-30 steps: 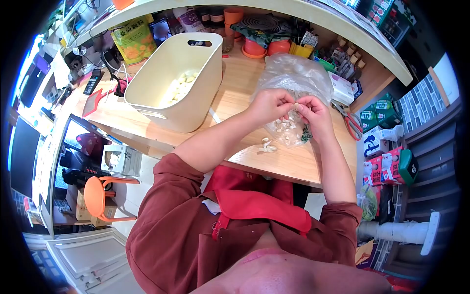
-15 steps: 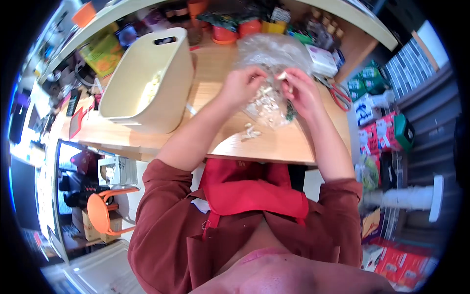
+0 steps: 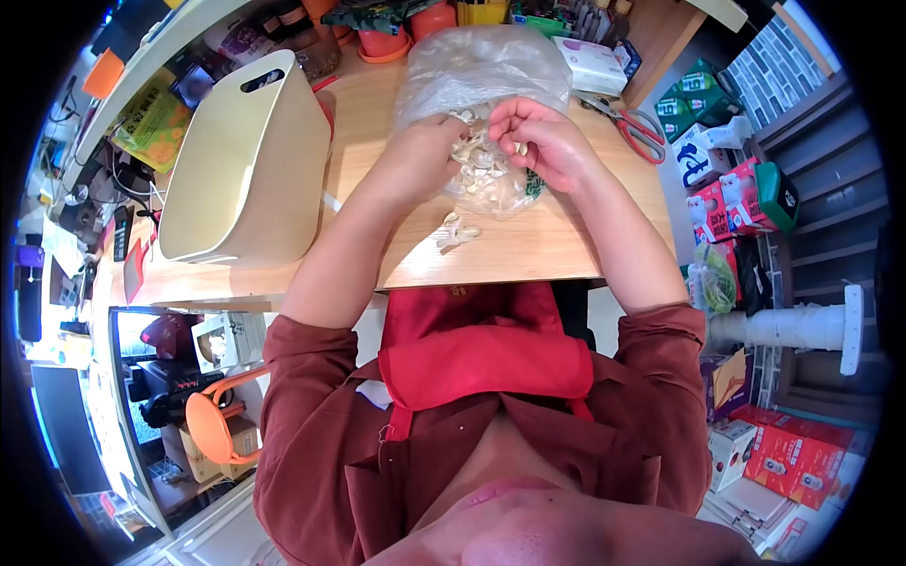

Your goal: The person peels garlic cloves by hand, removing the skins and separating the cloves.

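Note:
On the wooden table, a clear plastic bag lies with a heap of small pale pieces on its near part; they look like garlic cloves and skins. My left hand reaches into the heap's left side, its fingers bent together and their tips partly hidden. Over the right side, my right hand is turned partly palm up with curled fingers, and a small pale clove-like piece shows between them. A few loose pieces lie nearer the table's front edge.
A tall cream bin stands left of my left arm. Red-handled scissors lie at the right table edge. Orange pots and a white box line the back. An orange chair is at lower left.
The camera view has shifted, so the table sits higher and further left. My left hand has gone down into the heap, and my right hand has rolled more palm up.

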The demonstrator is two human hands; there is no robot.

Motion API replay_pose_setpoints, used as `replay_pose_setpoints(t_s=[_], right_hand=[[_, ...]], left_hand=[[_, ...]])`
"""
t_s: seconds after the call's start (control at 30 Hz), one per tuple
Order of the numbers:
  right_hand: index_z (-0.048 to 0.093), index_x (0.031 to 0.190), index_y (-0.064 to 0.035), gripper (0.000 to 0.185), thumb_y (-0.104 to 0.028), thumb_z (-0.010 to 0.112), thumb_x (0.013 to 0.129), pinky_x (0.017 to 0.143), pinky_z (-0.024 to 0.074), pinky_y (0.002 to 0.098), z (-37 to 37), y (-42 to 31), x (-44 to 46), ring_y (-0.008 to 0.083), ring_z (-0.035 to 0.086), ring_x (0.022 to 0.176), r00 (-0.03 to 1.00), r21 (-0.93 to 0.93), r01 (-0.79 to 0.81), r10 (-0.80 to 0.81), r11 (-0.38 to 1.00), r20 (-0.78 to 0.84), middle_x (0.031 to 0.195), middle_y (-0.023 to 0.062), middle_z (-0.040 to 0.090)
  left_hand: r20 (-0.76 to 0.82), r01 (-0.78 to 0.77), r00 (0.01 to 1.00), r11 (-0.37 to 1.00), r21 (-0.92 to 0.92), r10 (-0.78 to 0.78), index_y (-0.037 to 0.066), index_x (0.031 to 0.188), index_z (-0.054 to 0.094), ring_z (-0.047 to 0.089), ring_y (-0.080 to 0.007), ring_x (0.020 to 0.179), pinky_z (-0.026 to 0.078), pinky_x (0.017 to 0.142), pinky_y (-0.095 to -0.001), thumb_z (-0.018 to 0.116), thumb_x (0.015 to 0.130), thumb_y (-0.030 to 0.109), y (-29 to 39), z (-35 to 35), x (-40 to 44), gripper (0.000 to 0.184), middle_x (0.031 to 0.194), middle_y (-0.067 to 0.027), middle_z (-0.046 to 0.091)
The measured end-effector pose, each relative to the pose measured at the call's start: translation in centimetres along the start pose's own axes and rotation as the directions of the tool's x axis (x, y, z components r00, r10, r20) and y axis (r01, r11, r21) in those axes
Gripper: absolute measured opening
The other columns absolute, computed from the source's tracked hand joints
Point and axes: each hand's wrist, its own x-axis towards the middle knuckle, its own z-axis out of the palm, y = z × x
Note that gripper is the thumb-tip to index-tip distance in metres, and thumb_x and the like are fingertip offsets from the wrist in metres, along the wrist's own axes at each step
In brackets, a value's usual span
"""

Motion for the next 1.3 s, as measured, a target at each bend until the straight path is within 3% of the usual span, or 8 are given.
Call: replay_pose_setpoints(t_s=[0.1, 0.2, 0.43, 0.53, 0.73, 0.9, 1.1, 1.3], right_hand=[[0.053, 0.095, -0.0025, 0.014, -0.002, 0.046, 0.083, 0.046, 0.0331, 0.0169, 0.0, -0.1, 0.0, 0.0069, 0.046, 0.059, 1.000, -0.043, 0.016, -0.017, 0.999, -0.023, 0.081, 0.0041, 0.057], [0.054, 0.093, -0.0038, 0.011, -0.008, 0.048, 0.086, 0.045, 0.0309, 0.0164, -0.1, 0.0, 0.2, 0.0050, 0.044, 0.058, 0.997, -0.070, 0.042, -0.047, 0.997, -0.063, 0.078, 0.0023, 0.056], [0.055, 0.095, -0.0052, 0.019, -0.019, 0.061, 0.083, 0.048, 0.0321, 0.0164, -0.4, 0.2, 0.3, 0.0033, 0.041, 0.057, 0.993, -0.243, 0.034, -0.059, 0.969, -0.097, 0.075, -0.0007, 0.052], [0.054, 0.099, -0.0041, 0.030, -0.023, 0.066, 0.079, 0.054, 0.0377, 0.0185, -0.3, 1.1, 0.8, 0.0045, 0.045, 0.062, 0.978, -0.749, 0.124, -0.209, 0.651, -0.019, 0.077, -0.0009, 0.053], [0.053, 0.098, -0.0022, 0.041, -0.029, 0.072, 0.072, 0.058, 0.0429, 0.0239, 0.4, 1.6, 0.6, 0.0094, 0.052, 0.064, 0.946, -0.760, 0.267, -0.313, 0.593, 0.088, 0.072, 0.0029, 0.057], [0.051, 0.095, -0.0014, 0.040, -0.026, 0.073, 0.072, 0.058, 0.0433, 0.0239, 0.0, 2.6, 1.3, 0.0093, 0.052, 0.064, 0.922, -0.639, 0.321, -0.386, 0.699, 0.041, 0.073, 0.0041, 0.058], [0.050, 0.087, -0.0020, 0.037, -0.029, 0.071, 0.073, 0.054, 0.0415, 0.0260, 0.5, 2.9, 1.0, 0.0101, 0.050, 0.060, 0.909, -0.787, 0.269, -0.416, 0.555, 0.017, 0.066, 0.0036, 0.054], [0.052, 0.077, -0.0026, 0.038, -0.040, 0.057, 0.082, 0.053, 0.0411, 0.0311, 1.3, 3.4, 0.5, 0.0177, 0.053, 0.055, 0.906, -0.853, 0.276, -0.416, 0.443, 0.077, 0.061, 0.0076, 0.054]], left_hand=[[-0.180, -0.113, 0.978, 0.993, -0.020, 0.107, 0.004, 0.102, 0.055, 0.055, -0.0318, 0.086, 0.045, 0.075, -0.0364, 0.062, 0.066, 0.000, -0.7, 0.9, 0.3, 0.037, 0.098, -0.0161, 0.056], [-0.236, -0.017, 0.972, 0.995, -0.103, -0.008, 0.004, 0.102, 0.056, 0.057, -0.0273, 0.080, 0.046, 0.071, -0.0335, 0.061, 0.066, 0.000, -0.2, 0.8, 0.6, 0.036, 0.094, -0.0148, 0.058], [-0.220, -0.076, 0.975, 0.974, -0.215, 0.028, 0.003, 0.100, 0.056, 0.057, -0.0177, 0.070, 0.047, 0.063, -0.0277, 0.062, 0.068, 0.001, 0.2, 0.6, 1.0, 0.033, 0.085, -0.0098, 0.059], [-0.246, -0.115, 0.968, 0.960, -0.254, 0.051, 0.004, 0.101, 0.055, 0.057, -0.0155, 0.072, 0.047, 0.062, -0.0259, 0.060, 0.069, -0.002, 0.4, 0.7, 1.0, 0.033, 0.084, -0.0082, 0.058], [-0.214, -0.107, 0.977, 0.865, -0.491, 0.000, 0.003, 0.098, 0.054, 0.059, -0.0164, 0.071, 0.047, 0.060, -0.0258, 0.057, 0.072, -0.002, -0.4, 1.4, 1.2, 0.027, 0.083, -0.0091, 0.059], [-0.019, 0.024, 0.997, 0.550, -0.835, -0.072, 0.002, 0.101, 0.050, 0.055, -0.0083, 0.068, 0.045, 0.056, -0.0205, 0.048, 0.085, 0.006, -0.2, 0.6, 1.2, 0.017, 0.082, -0.0047, 0.056], [-0.029, 0.081, 0.986, 0.630, -0.772, -0.163, 0.004, 0.098, 0.050, 0.050, -0.0068, 0.055, 0.040, 0.047, -0.0202, 0.045, 0.091, 0.018, 0.6, 1.9, 1.0, 0.016, 0.073, -0.0020, 0.055], [-0.284, -0.059, 0.950, 0.815, -0.576, -0.132, 0.005, 0.094, 0.050, 0.051, -0.0132, 0.052, 0.040, 0.047, -0.0273, 0.044, 0.092, 0.025, 0.6, 2.8, 1.1, 0.021, 0.066, -0.0064, 0.054]])
